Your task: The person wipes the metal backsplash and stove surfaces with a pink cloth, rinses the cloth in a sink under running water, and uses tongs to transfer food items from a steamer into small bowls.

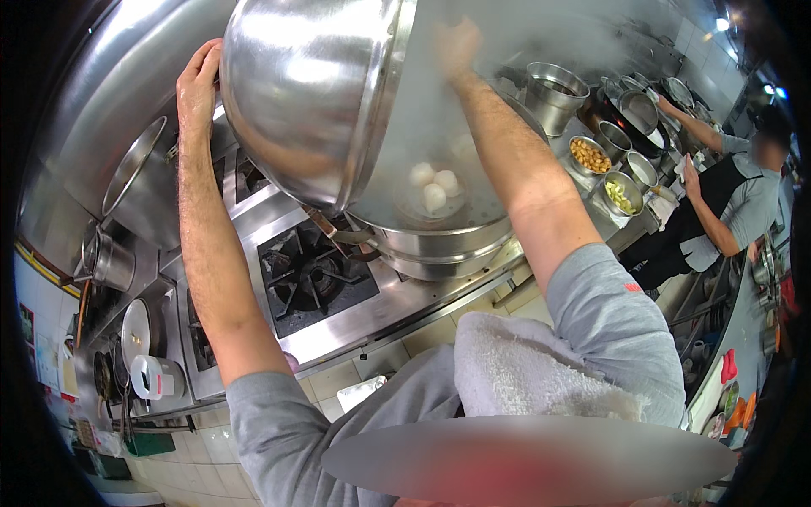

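My left hand (197, 85) grips the top of a large domed steel lid (298, 95), which is tilted up on its side over the left of a steel steamer (437, 244). Inside the steamer, several round white pieces, perhaps buns (434, 196), sit on a small dish (421, 213) on the perforated tier. My right hand (457, 47) reaches over the steamer's far side. Thick steam blurs it, and whether it holds anything cannot be made out.
A gas burner (317, 275) lies left of the steamer. At right stand a tall steel pot (556, 95), a bowl of browned cubes (589, 155) and a bowl of pale green pieces (621, 195). A co-worker (728, 196) stands further right. A stockpot (142, 184) is at far left.
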Available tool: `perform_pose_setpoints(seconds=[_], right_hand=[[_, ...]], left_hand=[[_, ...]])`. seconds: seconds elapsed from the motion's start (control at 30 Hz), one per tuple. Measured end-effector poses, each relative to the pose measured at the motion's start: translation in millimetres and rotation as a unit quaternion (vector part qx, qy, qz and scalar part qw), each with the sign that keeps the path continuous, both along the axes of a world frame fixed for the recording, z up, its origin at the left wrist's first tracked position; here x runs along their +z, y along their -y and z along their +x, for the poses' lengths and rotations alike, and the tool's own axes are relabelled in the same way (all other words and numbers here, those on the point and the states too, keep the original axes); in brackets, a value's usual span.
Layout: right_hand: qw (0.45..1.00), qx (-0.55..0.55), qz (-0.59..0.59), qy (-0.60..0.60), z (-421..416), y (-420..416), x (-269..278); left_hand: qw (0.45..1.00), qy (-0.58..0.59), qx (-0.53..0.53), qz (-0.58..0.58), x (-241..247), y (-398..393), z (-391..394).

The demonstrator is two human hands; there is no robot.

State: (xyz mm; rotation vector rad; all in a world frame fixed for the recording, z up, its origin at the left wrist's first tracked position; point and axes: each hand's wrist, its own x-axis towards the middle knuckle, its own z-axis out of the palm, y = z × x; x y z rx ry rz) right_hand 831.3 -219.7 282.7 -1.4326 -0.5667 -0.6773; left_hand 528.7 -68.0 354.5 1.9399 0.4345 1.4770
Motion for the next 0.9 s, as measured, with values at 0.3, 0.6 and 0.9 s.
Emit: perform_pose_setpoints(seconds=[0.3,0.6,0.9], right_hand=[[1.000,0.019,0.013,0.009,35.4,23.6,37.6],[0.991,-0.015,0.083,0.102,55.0,120.6,155.4],[0.983,0.035,0.146,0.109,11.1,272.9,166.2]], left_hand=[[1.000,0.001,-0.017,-0.015,5.3,9.8,6.8],[1.000,-0.006,-0.013,0.010,7.2,6.1,23.5],[0.999,-0.023,-0.018,0.036,5.2,-1.7,21.4]])
